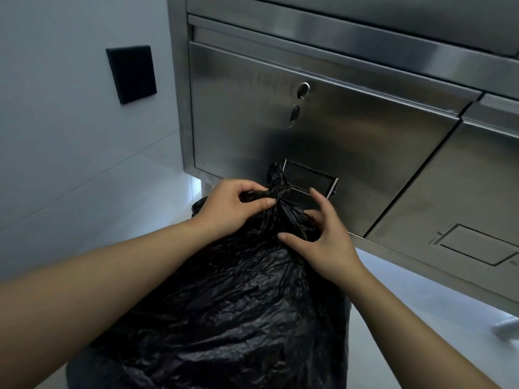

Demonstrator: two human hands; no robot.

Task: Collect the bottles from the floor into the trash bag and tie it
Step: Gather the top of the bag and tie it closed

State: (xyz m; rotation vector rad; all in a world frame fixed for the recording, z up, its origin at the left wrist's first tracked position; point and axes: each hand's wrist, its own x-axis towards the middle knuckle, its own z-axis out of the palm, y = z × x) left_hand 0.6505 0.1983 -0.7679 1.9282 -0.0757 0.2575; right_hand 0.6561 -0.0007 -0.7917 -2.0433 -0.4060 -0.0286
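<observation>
A full black trash bag (238,304) stands on the floor in front of me, its top gathered into a twisted knot (278,189). My left hand (230,209) grips one twisted end of the plastic just left of the knot, thumb and fingers curled round it. My right hand (323,234) rests on the bag's shoulder right of the knot, fingers spread and loosely bent, some tucked into the folds of plastic. No bottles show; whatever the bag holds is hidden.
A stainless steel cabinet (351,122) stands right behind the bag, with a lock and hanging key (302,91) and a label holder (309,178). A pale wall with a black plate (131,74) is at the left. Light floor (407,290) runs to the right.
</observation>
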